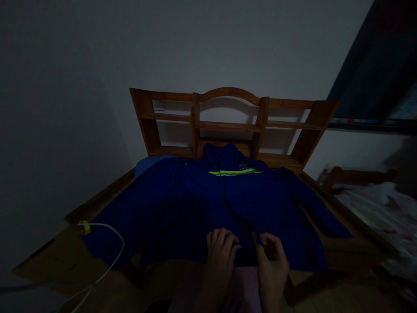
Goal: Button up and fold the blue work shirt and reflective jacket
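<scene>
A blue work jacket [195, 204] lies spread on a wooden desk, collar toward the back and sleeves out to both sides. A yellow-green and grey reflective strip crosses its chest. At the lower front, my left hand [221, 245] has its fingers curled on the cloth beside the front opening. My right hand [272, 254] pinches the other front edge, thumb and forefinger together. A short gap of dark cloth lies between the hands. The dim light hides any small fastener at the fingertips.
Behind the jacket stands a wooden shelf unit [228, 126] against the wall. A light blue item [153, 163] shows under the left shoulder. A white cable [122, 248] loops at the left over a yellowish board [52, 256]. White bedding [374, 208] is at the right.
</scene>
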A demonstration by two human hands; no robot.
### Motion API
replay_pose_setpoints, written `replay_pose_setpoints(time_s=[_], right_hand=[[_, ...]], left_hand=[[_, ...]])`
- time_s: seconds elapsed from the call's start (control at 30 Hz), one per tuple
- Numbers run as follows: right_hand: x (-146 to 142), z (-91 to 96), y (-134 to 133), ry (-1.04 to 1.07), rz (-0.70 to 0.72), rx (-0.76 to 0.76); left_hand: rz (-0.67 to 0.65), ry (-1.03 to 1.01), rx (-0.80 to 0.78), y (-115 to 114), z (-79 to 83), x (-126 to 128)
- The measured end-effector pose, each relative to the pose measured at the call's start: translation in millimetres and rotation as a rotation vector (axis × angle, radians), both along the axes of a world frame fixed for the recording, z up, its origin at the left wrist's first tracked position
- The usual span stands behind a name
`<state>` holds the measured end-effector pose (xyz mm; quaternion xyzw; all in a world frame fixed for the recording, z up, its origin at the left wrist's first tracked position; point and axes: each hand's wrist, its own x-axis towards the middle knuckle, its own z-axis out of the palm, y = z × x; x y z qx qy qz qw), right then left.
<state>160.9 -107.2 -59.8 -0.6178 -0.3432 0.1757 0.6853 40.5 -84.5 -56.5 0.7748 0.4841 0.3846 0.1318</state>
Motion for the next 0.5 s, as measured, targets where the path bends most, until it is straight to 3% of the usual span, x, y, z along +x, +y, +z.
replay_pose_setpoints(time_s=[0.13, 0.27, 0.37, 0.5], right_hand=[[-3, 2.6, -2, 0.024, -0.002, 0.027], [-6, 10.9, -6, -0.027, 0.055, 0.003], [-9, 14.1, -8, -0.124, 0.188, 0.036], [-14, 13.0, -9, -0.187, 0.43, 0.078]], left_hand=[[-0.057, -0.066, -0.07, -2, 3.6, -1], [-0.069, -0.322, -0.276, -8, 9.2, -6], [-0.089, -0.53, -0.438, -11, 13.9, -8], [-0.123, -0.722, -0.475, -12, 19.4, -10]])
